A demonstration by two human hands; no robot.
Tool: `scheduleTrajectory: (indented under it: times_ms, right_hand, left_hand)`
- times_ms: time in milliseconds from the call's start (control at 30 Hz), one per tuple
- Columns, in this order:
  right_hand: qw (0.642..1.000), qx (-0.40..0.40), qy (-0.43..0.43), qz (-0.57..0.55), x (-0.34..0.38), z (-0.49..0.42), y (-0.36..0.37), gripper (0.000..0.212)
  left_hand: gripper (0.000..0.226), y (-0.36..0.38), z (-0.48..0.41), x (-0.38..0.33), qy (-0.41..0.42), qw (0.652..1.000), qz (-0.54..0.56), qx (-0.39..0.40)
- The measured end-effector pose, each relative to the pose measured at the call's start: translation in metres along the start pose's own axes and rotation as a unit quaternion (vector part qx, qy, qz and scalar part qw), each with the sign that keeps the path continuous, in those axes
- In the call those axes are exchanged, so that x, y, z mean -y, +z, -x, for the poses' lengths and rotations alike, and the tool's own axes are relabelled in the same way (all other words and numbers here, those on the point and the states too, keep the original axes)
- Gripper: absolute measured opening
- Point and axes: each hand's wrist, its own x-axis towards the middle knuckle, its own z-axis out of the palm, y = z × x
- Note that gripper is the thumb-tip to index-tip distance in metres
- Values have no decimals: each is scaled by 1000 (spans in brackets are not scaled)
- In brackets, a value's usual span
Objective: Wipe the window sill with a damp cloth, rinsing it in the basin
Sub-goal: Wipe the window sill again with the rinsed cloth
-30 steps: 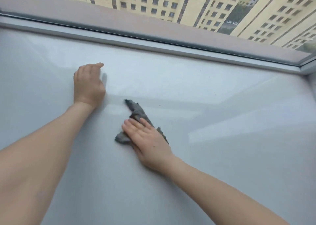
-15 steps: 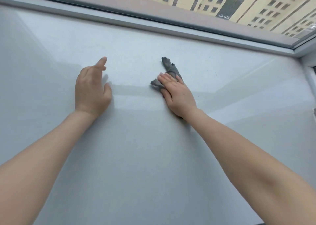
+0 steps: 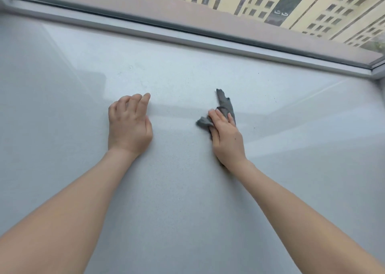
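right hand (image 3: pixel 226 136) flat, fingers straight, pressing grey cloth (image 3: pixel 226 105) onto window sill (image 3: pixel 187 190), mid-width, towards far edge by window frame (image 3: pixel 187 36) | left hand (image 3: pixel 129 125) resting on sill nearby, fingers loosely bent, holding nothing

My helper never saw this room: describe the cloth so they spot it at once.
Below the window frame lies a pale sill. Right of its middle, under the right hand, is the cloth: crumpled, dark grey, the only fabric there.

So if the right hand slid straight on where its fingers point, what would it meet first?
Only bare window sill lies ahead of the right hand and its cloth; first obstacle would likely be the window frame.
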Motion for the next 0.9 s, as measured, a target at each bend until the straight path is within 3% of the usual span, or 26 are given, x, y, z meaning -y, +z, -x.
scheduleTrajectory:
  times_ms: [100,167,300,433,600,900]
  right_hand:
    - [998,-4,-62,-4,4,87,-14,37]
    - [997,-38,-56,-25,3,97,-26,34]
    - [994,-67,61,-56,5,38,-36,7]
    - [981,-27,159,-104,7,-14,-27,10]
    - [960,-53,260,-92,18,-67,-29,10]
    - [973,-30,227,11,22,-68,-29,14]
  left_hand:
    - [49,-1,0,-1,-3,1000,-7,9]
    - [48,-1,0,-2,-5,1000,-9,7]
    - [48,-2,-1,-3,-12,1000,-14,14]
    - [48,-2,-1,-3,-17,1000,-17,13]
    - [47,-2,-1,-3,-20,1000,-17,17]
    - [47,-3,-1,-4,-25,999,-14,27]
